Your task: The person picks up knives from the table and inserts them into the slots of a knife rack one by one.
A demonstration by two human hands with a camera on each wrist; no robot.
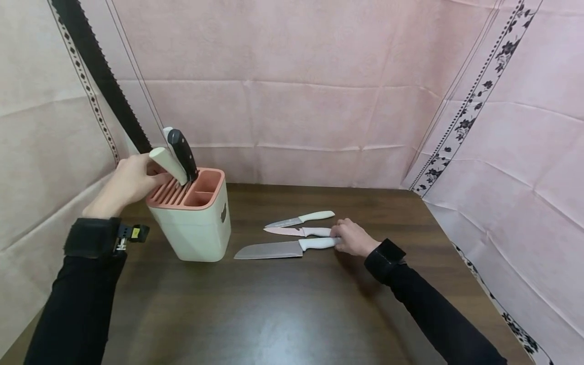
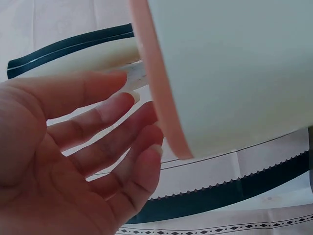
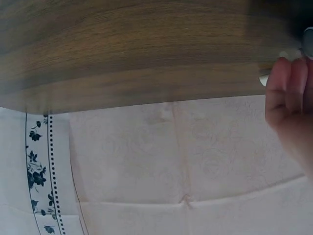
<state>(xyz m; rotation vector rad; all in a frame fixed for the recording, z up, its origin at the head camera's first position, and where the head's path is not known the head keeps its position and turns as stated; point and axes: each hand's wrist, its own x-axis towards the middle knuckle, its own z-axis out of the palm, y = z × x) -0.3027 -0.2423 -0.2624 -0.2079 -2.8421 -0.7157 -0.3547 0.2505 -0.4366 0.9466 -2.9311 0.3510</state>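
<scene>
the big knife (image 1: 292, 249) lies flat on our tabletop (image 1: 283, 309), left of our nearer right hand (image 1: 355, 238), long axis crosswise, handle toward us at that hand. its fingers touch the handle's end, beside the pink knife (image 1: 285, 231); whether they grip, we cannot tell. our left hand (image 1: 132, 178), fingers loosely parted, is at the knife block (image 1: 205, 225).
</scene>
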